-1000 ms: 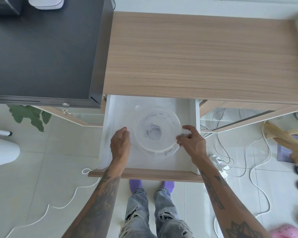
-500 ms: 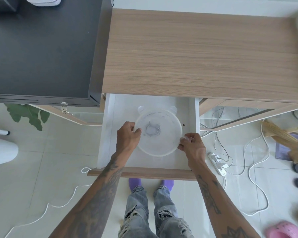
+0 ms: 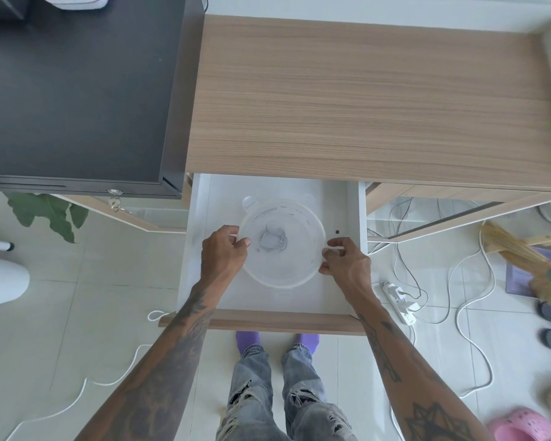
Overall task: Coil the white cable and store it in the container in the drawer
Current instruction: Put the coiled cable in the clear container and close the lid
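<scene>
A round translucent container [image 3: 282, 246] with a lid sits in the open white drawer [image 3: 201, 224] below the wooden desk top. My left hand [image 3: 224, 254] grips its left rim and my right hand [image 3: 344, 261] grips its right rim at a tab. The white cable [image 3: 86, 386] trails over the floor tiles at the lower left, with a small loop [image 3: 156, 315] by the drawer's front left corner. Neither hand touches the cable.
A wooden desk top [image 3: 363, 100] lies above the drawer, with a black cabinet [image 3: 77, 90] to its left. On the floor at the right lie a white power strip [image 3: 398, 297], tangled cords [image 3: 471, 281], a broom [image 3: 528, 262] and slippers. A plant [image 3: 48, 211] stands at the left.
Both hands closed in on the container's rim and shifted it slightly toward the back of the drawer. The left hand moved from beside the container onto its edge.
</scene>
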